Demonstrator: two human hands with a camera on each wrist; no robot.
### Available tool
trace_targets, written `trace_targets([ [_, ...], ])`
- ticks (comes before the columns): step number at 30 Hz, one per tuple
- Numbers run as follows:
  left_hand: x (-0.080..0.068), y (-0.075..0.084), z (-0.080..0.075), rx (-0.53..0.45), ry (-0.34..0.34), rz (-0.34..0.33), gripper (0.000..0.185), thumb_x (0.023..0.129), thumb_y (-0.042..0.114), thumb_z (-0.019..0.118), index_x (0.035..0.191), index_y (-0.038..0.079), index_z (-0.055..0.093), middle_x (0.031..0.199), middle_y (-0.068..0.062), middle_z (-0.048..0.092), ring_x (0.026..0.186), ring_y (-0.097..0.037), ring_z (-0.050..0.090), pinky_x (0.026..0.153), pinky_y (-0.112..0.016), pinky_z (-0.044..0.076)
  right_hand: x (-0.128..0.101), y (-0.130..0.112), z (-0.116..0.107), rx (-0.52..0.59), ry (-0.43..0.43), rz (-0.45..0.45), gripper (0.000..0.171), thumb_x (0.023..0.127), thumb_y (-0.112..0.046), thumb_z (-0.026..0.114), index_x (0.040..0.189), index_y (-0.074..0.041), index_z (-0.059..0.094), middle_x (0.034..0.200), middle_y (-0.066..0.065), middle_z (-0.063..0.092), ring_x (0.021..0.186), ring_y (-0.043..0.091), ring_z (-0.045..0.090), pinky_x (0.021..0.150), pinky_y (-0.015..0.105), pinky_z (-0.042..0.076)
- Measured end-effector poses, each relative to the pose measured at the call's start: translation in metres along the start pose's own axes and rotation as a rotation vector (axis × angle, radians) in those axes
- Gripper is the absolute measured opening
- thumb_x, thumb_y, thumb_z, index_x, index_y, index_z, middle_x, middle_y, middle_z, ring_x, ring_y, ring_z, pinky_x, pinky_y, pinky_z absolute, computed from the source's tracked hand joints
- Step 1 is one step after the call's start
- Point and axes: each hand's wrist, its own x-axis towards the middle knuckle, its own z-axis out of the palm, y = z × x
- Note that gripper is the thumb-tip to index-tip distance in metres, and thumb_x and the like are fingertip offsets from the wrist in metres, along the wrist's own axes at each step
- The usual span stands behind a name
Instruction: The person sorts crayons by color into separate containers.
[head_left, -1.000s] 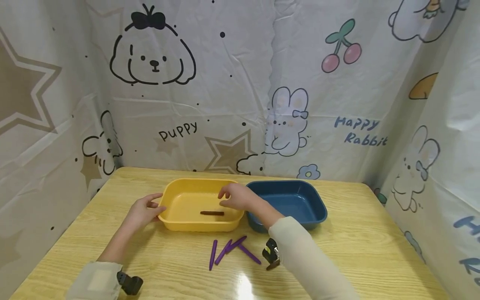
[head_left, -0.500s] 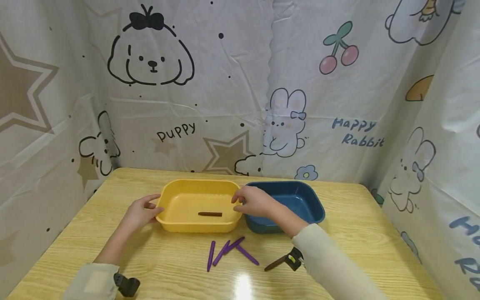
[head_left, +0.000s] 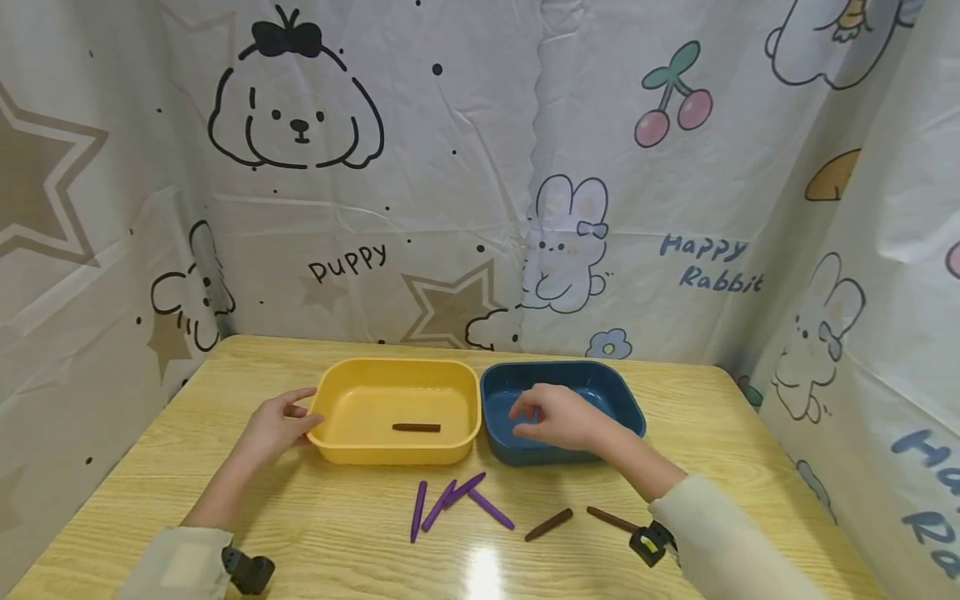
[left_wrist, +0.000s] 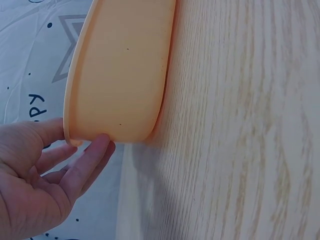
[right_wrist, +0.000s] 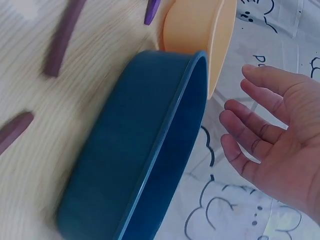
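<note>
Gripping the left end of the yellow rectangular plastic tray (head_left: 397, 456) with the left hand (head_left: 272, 429), pinching its rim between thumb and fingers. Hovering over the blue rectangular plastic tray (head_left: 517, 455) with the right hand (head_left: 566, 419), holding nothing, curving fingers loosely with gaps between. Seeing two slim brown crayon-like sticks (head_left: 549, 525) lying on the near side of those fingers, nearer to the right hand, slanting toward each other at far ends; a third stick (head_left: 416, 427) lying left-to-right inside the yellow tray.
</note>
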Motion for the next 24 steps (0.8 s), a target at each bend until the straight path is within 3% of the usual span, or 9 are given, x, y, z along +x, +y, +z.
trace_targets([
  [11, 0.000, -0.002, -0.001, -0.002, 0.000, 0.003, 0.058, 0.092, 0.013, 0.059, 0.141, -0.006, 0.034, 0.116, -0.032, 0.049, 0.081, -0.016, 0.064, 0.072, -0.033, 0.058, -0.039, 0.027, -0.003, -0.002, 0.019, 0.007, 0.019, 0.085, -0.022, 0.068, 0.099, -0.010, 0.069, 0.086, -0.004, 0.061, 0.074, 0.004, 0.052, 0.063, 0.020, 0.047],
  [20, 0.000, -0.001, -0.001, -0.015, -0.008, 0.003, 0.058, 0.092, 0.012, 0.058, 0.141, -0.005, 0.033, 0.120, -0.034, 0.047, 0.088, -0.024, 0.065, 0.074, -0.034, 0.058, -0.062, 0.044, 0.000, 0.053, 0.014, 0.041, 0.019, 0.085, -0.024, 0.068, 0.098, -0.011, 0.069, 0.085, -0.006, 0.058, 0.071, 0.002, 0.047, 0.060, 0.020, 0.044],
  [24, 0.000, -0.001, -0.001, -0.012, -0.009, 0.001, 0.058, 0.092, 0.013, 0.058, 0.141, -0.005, 0.033, 0.121, -0.035, 0.046, 0.086, -0.022, 0.065, 0.073, -0.033, 0.058, -0.072, 0.052, 0.005, 0.076, 0.007, 0.054, 0.019, 0.085, -0.024, 0.068, 0.098, -0.010, 0.069, 0.083, -0.008, 0.058, 0.071, 0.001, 0.046, 0.059, 0.020, 0.044],
])
